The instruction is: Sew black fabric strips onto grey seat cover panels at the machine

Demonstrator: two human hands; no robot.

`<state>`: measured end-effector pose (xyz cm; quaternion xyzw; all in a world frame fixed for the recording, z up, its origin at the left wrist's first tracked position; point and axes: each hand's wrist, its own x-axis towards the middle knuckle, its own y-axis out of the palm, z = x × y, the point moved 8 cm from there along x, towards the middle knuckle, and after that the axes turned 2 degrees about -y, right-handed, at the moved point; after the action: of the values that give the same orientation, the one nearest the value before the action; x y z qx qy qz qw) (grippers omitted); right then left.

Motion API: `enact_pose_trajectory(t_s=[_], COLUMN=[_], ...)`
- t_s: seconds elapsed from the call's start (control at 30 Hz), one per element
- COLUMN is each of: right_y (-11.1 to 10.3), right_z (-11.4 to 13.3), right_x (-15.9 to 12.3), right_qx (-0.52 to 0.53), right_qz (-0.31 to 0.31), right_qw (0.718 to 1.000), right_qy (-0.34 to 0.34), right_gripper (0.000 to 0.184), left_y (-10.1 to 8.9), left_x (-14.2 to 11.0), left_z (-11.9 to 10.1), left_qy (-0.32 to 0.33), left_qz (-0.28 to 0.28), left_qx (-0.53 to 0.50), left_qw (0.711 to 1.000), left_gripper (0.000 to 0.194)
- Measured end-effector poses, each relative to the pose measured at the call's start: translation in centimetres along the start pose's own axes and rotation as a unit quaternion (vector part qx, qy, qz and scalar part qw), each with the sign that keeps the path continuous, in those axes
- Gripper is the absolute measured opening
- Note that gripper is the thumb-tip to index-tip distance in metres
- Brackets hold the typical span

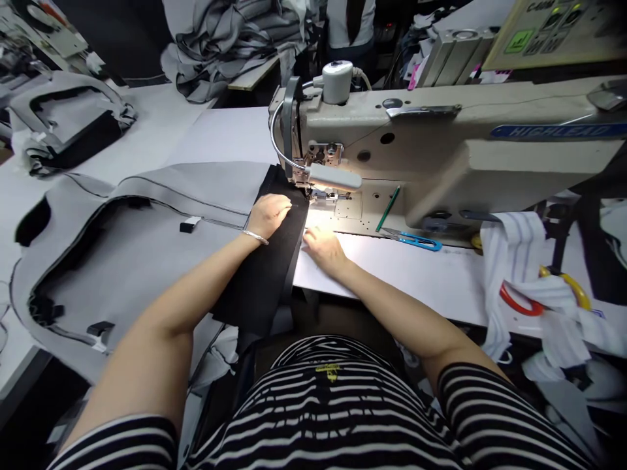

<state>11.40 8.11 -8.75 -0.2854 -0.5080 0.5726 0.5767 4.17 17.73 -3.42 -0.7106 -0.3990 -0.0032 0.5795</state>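
A black fabric panel (267, 274), joined to a large grey sewn piece (142, 254), runs up to the needle area of the sewing machine (372, 137). My left hand (269, 214), with a bracelet at the wrist, rests on the panel just left of the needle, its fingers curled together on the cloth. At the panel's right edge, my right hand (326, 250) is closed, thumb and fingers pinching the edge near the lit machine bed. The fingertips of both hands are partly hidden.
Blue thread snips (416, 241) and a green pencil (388, 209) lie on the machine bed's right side. White striped elastic (514, 241) partly covers red-and-yellow-handled scissors (522, 305). Grey fabric pieces (240, 39) are heaped behind; another person (350, 26) is beyond the machine.
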Motion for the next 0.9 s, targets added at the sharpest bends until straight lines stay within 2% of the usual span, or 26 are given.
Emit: enact_pose_trajectory(t_s=[0.1, 0.17, 0.23, 0.33, 0.47, 0.57, 0.67, 0.73, 0.83, 0.9], right_y=[1.4, 1.7, 1.6, 1.3, 1.1, 0.7, 1.2, 2.2, 3.4, 3.4], right_z=[2.9, 4.0, 4.1, 3.4, 2.5, 2.2, 3.7, 4.7, 5.1, 4.9], right_x=[-1.0, -1.7, -1.9, -1.6, -1.0, -0.6, -0.5, -0.4, 0.2, 0.5], right_qx=[-0.055, -0.059, -0.07, -0.098, -0.129, -0.146, -0.152, -0.149, -0.126, -0.098], right_qz=[0.029, 0.032, 0.034, 0.04, 0.052, 0.016, 0.0, 0.03, 0.09, 0.106], right_qw=[0.986, 0.974, 0.972, 0.978, 0.982, 0.984, 0.973, 0.96, 0.953, 0.956], right_qy=[-0.154, -0.217, -0.222, -0.177, -0.132, -0.098, -0.173, -0.234, -0.259, -0.257], right_gripper=[0.022, 0.028, 0.031, 0.03, 0.028, 0.025, 0.023, 0.024, 0.026, 0.025], left_y=[2.1, 3.9, 5.7, 7.7, 8.3, 8.1, 8.2, 8.3, 8.4, 8.6], left_x=[1.6, 2.3, 2.4, 1.9, 1.1, 1.1, 1.5, 1.8, 2.4, 2.6], left_z=[0.4, 0.5, 0.6, 1.2, 1.9, 2.1, 2.0, 1.6, 1.1, 1.0], left_qy=[0.067, 0.083, 0.091, 0.082, 0.08, 0.077, 0.079, 0.103, 0.149, 0.168], left_qz=[0.006, 0.032, 0.069, 0.124, 0.134, 0.137, 0.159, 0.167, 0.163, 0.158], left_qx=[0.121, 0.164, 0.18, 0.195, 0.219, 0.205, 0.187, 0.198, 0.235, 0.255], left_qw=[0.99, 0.983, 0.977, 0.97, 0.963, 0.966, 0.966, 0.96, 0.946, 0.939], left_gripper=[0.025, 0.028, 0.03, 0.03, 0.031, 0.031, 0.029, 0.03, 0.034, 0.036])
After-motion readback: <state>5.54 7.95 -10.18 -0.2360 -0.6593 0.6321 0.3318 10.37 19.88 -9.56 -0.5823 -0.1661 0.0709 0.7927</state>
